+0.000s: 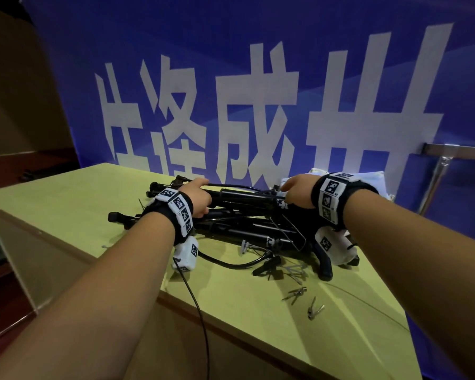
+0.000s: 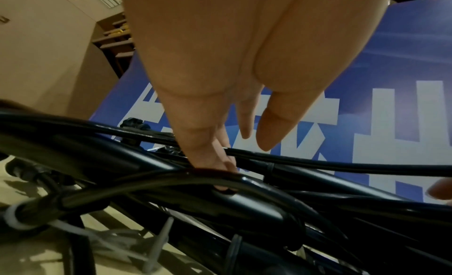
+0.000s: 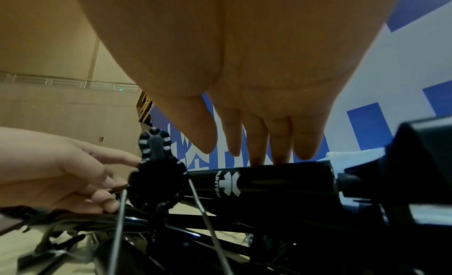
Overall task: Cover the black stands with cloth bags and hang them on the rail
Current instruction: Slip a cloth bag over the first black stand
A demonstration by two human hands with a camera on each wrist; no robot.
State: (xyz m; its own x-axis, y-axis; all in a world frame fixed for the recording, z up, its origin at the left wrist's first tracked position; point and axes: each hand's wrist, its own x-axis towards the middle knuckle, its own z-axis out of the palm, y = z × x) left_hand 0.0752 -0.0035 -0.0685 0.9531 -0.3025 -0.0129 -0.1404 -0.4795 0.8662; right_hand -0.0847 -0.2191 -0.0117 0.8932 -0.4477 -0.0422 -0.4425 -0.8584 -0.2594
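Left hand (image 1: 199, 197) and right hand (image 1: 296, 192) touch the top stand (image 1: 242, 194), fingers straight, no grip closed; tangled cables (image 1: 225, 263) could drag the pile (image 1: 244, 229) off the worktop (image 1: 66, 204).

Black stands (image 1: 239, 212) piled flat on table; pale cloth bags (image 1: 368, 178) behind.

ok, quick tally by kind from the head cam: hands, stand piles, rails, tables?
hands: 2 (left hand, right hand)
pile of black stands: 1, too tangled to count the stands singly
rail: 1
table: 1
Total: 5
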